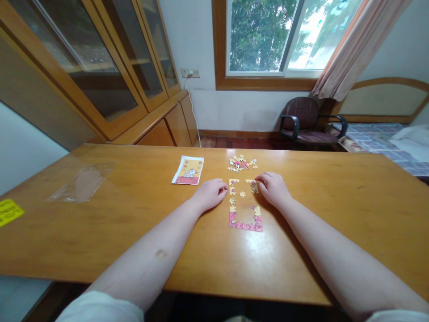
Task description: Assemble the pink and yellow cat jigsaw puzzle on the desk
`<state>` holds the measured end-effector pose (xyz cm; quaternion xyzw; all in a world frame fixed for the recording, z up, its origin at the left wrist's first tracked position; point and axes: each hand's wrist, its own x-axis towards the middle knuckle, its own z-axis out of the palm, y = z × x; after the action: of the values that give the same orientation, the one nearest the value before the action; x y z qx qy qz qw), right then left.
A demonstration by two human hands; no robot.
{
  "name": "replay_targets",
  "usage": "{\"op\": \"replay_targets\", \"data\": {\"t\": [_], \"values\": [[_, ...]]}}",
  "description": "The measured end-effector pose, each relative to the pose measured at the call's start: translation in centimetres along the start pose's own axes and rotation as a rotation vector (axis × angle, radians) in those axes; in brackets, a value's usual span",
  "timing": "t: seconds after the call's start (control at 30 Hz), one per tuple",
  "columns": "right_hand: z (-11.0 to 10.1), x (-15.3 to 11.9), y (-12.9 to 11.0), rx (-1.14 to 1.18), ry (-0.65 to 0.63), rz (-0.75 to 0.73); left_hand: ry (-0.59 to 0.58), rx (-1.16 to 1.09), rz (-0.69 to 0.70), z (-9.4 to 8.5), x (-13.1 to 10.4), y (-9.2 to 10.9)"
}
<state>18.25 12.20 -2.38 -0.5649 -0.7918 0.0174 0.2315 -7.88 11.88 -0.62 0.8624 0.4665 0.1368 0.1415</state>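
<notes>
On the table [284, 268] a bag [82, 181] is laid at the left, and a gapped puzzle [246, 226] is set between the left hand [211, 194] and the right hand [273, 188]. The left fingers are curled beside it, the right fingertips nearly closed at its top right corner; whether anything is held by either cannot be told. A card [188, 170] and heaped pieces [241, 164] are placed beyond.
</notes>
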Motion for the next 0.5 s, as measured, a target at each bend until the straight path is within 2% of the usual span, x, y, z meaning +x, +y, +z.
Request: {"op": "replay_targets", "data": {"t": [0.17, 0.5], "values": [[0.13, -0.10, -0.20, 0.001, -0.031, -0.063, 0.010, -0.002, -0.035, 0.03, 0.06, -0.26], [0.26, -0.16, -0.62, -0.031, -0.120, -0.143, -0.095, 0.011, -0.031, 0.17, -0.02, -0.13]]}}
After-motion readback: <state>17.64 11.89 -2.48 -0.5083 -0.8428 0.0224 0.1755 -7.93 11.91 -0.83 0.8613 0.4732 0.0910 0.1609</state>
